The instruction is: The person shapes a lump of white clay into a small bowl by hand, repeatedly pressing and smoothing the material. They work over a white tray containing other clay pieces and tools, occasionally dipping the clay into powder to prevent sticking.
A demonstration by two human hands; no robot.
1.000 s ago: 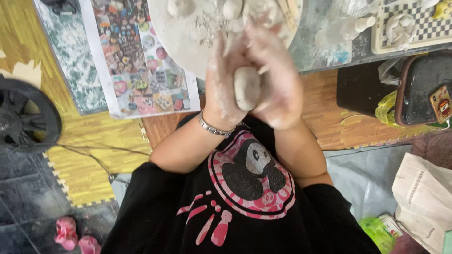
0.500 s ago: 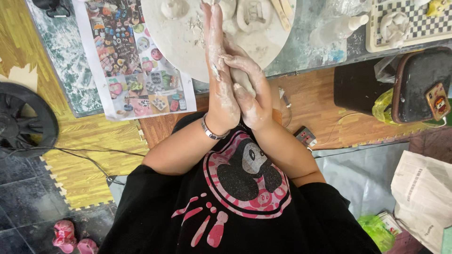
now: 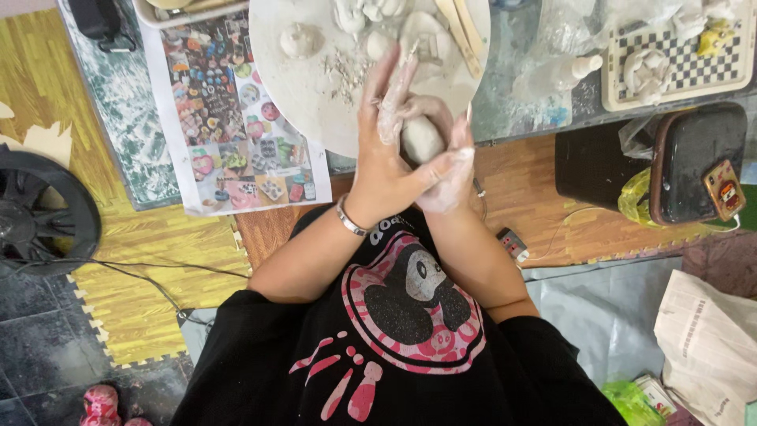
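Here, both clay-dusted hands [image 3: 414, 150] press together around a grey clay lump [image 3: 422, 139], just below the round board [image 3: 315, 87].

Counts, head view: 2 hands, left [image 3: 384, 158] + right [image 3: 446, 167], w/ 1 clay lump [image 3: 422, 140] between. 1 round board [image 3: 300, 87]; approx. 5 clay pieces on it, exact no. unclear; 2 wooden sticks [image 3: 461, 28]. 1 checkered tray [image 3: 686, 67]. 1 printed sheet [image 3: 236, 118]. 1 black fan [image 3: 39, 213]. 1 bracelet [image 3: 351, 221]. 1 dark case [image 3: 694, 162].
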